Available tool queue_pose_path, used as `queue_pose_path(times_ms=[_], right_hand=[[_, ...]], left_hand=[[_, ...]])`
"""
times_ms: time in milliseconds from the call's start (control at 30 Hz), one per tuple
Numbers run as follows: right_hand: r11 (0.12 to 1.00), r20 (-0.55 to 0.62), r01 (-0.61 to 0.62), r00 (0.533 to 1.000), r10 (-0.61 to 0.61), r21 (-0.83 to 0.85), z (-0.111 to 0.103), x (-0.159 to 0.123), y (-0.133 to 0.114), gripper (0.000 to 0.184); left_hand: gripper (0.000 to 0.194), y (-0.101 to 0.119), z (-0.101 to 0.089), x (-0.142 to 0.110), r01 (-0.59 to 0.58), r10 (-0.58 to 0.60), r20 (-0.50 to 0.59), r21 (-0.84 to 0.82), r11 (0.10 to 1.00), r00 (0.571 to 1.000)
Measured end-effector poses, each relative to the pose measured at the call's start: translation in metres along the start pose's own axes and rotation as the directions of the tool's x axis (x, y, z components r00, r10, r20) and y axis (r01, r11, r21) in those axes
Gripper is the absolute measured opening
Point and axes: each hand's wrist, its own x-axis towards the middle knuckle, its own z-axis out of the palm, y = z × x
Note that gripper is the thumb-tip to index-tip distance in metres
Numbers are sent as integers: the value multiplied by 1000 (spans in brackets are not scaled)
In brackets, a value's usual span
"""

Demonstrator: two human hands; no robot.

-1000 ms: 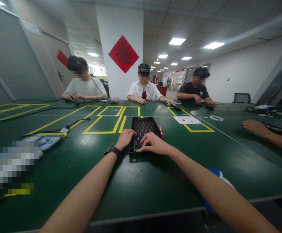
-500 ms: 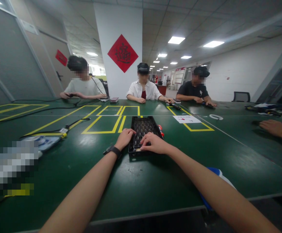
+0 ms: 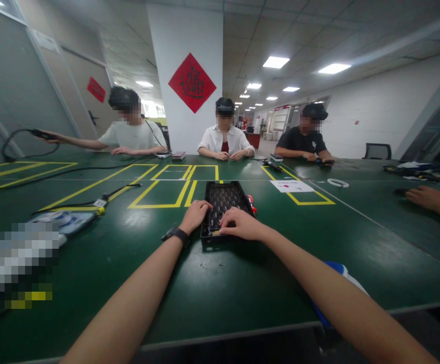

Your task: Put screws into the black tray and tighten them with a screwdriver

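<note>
Open black tray (image 3: 225, 186), lying flat on the green surface (image 3: 257, 293) at the centre of the clock face used here, aligned lengthwise roughly from 12 to 6 o'clock. Shows rows of small pale points inside, too small to identify. At 9 o'clock, left hand (image 3: 196, 214) with fingertips on the rim; cannot tell whether gripping the wall or merely steadying it. At 4 o'clock, right hand (image 3: 240, 223), reaching inward over the near end with fingers curled; cannot tell whether pinching anything. At 7 o'clock, just beside the right fingertips, small yellow piece (image 3: 215, 233) within the near wall. At 3 o'clock, red rounded parts (image 3: 252, 204) just beside the long wall, attached or separate unclear. Farther out toward 2 o'clock, white sheet (image 3: 292, 187), apart from both hands. Judged by appearance: probably stiff moulded plastic, fairly light, apt to slide on the glossy surface if pushed from one side only. Best held by the opposite long walls and kept level. Possibly delicate within; best spared palm pressure.
</note>
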Motion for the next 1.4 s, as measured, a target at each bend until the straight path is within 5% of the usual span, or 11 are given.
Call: queue_pose_path(times_ms=[1400], right_hand=[[1000,29,2,1000,-2,9,0,0,3,25]], left_hand=[[39,-3,1,1,1,-1,1,-17,1000,1000]])
